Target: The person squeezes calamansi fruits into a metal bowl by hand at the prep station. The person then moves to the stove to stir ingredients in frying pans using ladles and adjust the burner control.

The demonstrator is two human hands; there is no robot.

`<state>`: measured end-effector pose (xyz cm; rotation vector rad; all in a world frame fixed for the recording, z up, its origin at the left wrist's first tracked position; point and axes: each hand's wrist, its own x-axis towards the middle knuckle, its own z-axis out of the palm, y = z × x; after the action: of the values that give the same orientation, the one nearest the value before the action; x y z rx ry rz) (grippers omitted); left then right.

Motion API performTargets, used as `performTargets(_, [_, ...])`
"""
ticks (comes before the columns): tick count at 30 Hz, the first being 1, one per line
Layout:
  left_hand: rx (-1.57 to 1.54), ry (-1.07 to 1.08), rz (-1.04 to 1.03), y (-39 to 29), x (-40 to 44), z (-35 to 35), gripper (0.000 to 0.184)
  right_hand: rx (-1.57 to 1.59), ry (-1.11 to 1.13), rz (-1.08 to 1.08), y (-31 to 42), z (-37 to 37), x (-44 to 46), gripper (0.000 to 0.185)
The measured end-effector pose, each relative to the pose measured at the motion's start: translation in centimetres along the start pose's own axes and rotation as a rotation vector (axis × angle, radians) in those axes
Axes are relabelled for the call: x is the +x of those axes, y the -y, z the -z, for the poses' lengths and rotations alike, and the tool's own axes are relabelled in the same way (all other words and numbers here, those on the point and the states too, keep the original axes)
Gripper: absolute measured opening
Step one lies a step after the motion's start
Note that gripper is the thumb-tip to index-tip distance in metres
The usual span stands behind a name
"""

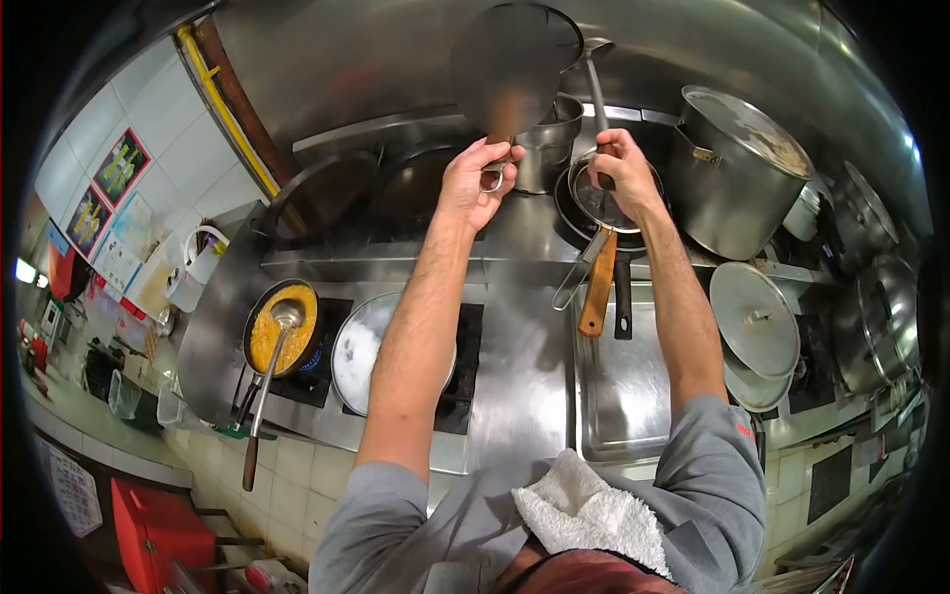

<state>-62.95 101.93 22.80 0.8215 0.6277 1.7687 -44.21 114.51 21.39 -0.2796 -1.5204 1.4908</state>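
My left hand point(480, 180) is closed around the handle of a dark round utensil point(507, 67), blurred and raised near the back wall; a metal ring shows at its fingers. My right hand point(621, 173) grips the dark handle of a ladle point(595, 87), whose bowl points up. Behind and below the right hand, stacked pans point(566, 213) rest at the back of the stove, one with a wooden handle point(598, 287) and one with a black handle point(622, 297). Between my hands, a metal pot point(546, 153) stands farther back.
At left, a pan of orange-yellow food point(265, 335) with a ladle point(287, 315) in it sits over a blue flame. Beside it is a pan with white contents point(362, 348). A steel tray point(621, 396), round lids point(754, 319) and a large lidded pot point(730, 178) are at right.
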Motion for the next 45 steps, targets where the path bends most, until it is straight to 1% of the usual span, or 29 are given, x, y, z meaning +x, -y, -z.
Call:
performTargets(2, [0.010,-0.019,0.017,0.8,-0.2,0.4,0.016,-0.102,-0.063,0.072,0.5,0.7,-1.3,0.034])
performTargets(4, [-0.028,-0.035,0.064,2.1,0.4,1.0,0.014,-0.139,-0.048,0.124,1.6,1.5,-3.6,0.034])
performTargets(6, [-0.038,-0.021,0.084,3.4,1.4,1.6,0.010,-0.090,-0.037,0.194,3.1,1.7,-6.9,0.036])
performTargets(7, [-0.044,-0.037,0.112,3.9,2.0,1.9,0.009,-0.078,-0.045,0.186,3.9,1.6,-8.9,0.041])
performTargets(8, [-0.049,-0.055,0.140,4.5,2.4,2.2,0.007,-0.042,-0.046,0.165,4.7,1.4,-10.9,0.058])
performTargets(10, [-0.009,-0.076,0.156,4.9,2.9,2.4,0.009,-0.019,-0.080,0.104,5.7,0.7,-14.5,0.076])
performTargets(12, [0.057,-0.091,0.194,5.0,3.4,2.4,0.012,-0.049,-0.154,-0.049,4.4,2.3,-17.1,0.085])
performTargets(13, [0.092,-0.072,0.196,4.9,3.4,2.3,0.018,-0.199,-0.204,-0.031,4.3,2.2,-18.4,0.083])
performTargets(14, [0.207,-0.109,0.177,5.1,3.3,2.1,0.027,-0.392,-0.311,-0.040,4.4,1.6,-19.8,0.082])
performTargets(16, [0.398,-0.106,0.134,4.8,2.5,1.8,0.039,-0.430,-0.328,-0.124,4.7,0.6,-22.1,0.083])
performTargets(17, [0.486,-0.101,0.129,4.7,2.2,1.8,0.045,-0.385,-0.320,-0.124,4.1,0.4,-23.1,0.087])
performTargets(18, [0.534,-0.179,0.079,4.6,1.3,1.3,0.047,-0.377,-0.302,-0.117,4.1,-0.1,-24.0,0.083])
performTargets(20, [0.726,-0.221,0.022,3.6,-0.2,1.8,0.055,-0.304,-0.328,-0.144,4.0,-1.0,-25.2,0.082])
performTargets(22, [0.748,-0.233,-0.071,1.6,-3.4,1.3,0.064,-0.238,-0.285,-0.094,3.7,-1.3,-26.4,0.081])
performTargets(23, [0.738,-0.185,-0.101,0.3,-5.0,1.6,0.071,-0.219,-0.259,-0.021,3.2,-1.3,-27.0,0.079])
performTargets(24, [0.737,-0.176,-0.142,-1.1,-6.8,1.6,0.068,-0.192,-0.234,0.045,2.6,-1.6,-27.7,0.077])
performTargets(27, [0.748,-0.149,-0.274,-5.4,-12.9,2.2,0.060,-0.151,-0.218,-0.091,3.4,-4.0,-30.1,0.070])
performTargets(28, [0.736,-0.154,-0.303,-6.8,-15.5,2.2,0.052,-0.156,-0.245,-0.133,3.9,-5.5,-31.1,0.067])
performTargets(30, [0.746,-0.196,-0.439,-9.2,-20.4,3.4,0.053,-0.180,-0.163,-0.176,3.9,-7.2,-33.3,0.065])
performTargets(32, [0.718,-0.194,-0.508,-11.2,-25.7,5.7,0.048,-0.175,-0.131,-0.237,3.7,-9.2,-35.3,0.064])
performTargets(34, [0.631,-0.258,-0.502,-12.5,-31.3,8.0,0.043,-0.173,-0.121,-0.291,3.2,-11.2,-37.1,0.063])
performTargets(35, [0.650,-0.331,-0.521,-12.8,-34.4,8.9,0.039,-0.180,-0.112,-0.360,2.9,-12.1,-38.0,0.063])
performTargets(37, [0.635,-0.463,-0.496,-13.0,-40.5,12.0,0.034,-0.189,-0.131,-0.453,2.4,-14.4,-40.0,0.060])
performTargets(39, [0.659,-0.405,-0.444,-12.4,-47.1,16.8,0.031,-0.223,-0.134,-0.492,2.2,-16.6,-41.4,0.059])
performTargets(40, [0.656,-0.451,-0.349,-11.3,-50.2,18.6,0.031,-0.254,-0.122,-0.529,2.0,-17.8,-42.0,0.059])
performTargets(41, [0.654,-0.498,-0.251,-9.9,-53.4,20.5,0.030,-0.258,-0.141,-0.532,1.9,-19.1,-42.5,0.059])
performTargets(43, [0.545,-0.675,0.080,-5.2,-59.3,25.1,0.029,-0.286,-0.129,-0.571,1.9,-21.5,-43.2,0.059])
performTargets(44, [0.555,-0.717,0.269,-1.6,-63.4,29.5,0.025,-0.302,-0.114,-0.590,2.1,-22.5,-43.4,0.059])
performTargets(45, [0.652,-0.741,0.439,2.5,-68.6,33.6,0.023,-0.309,-0.134,-0.600,1.9,-23.3,-43.7,0.061])
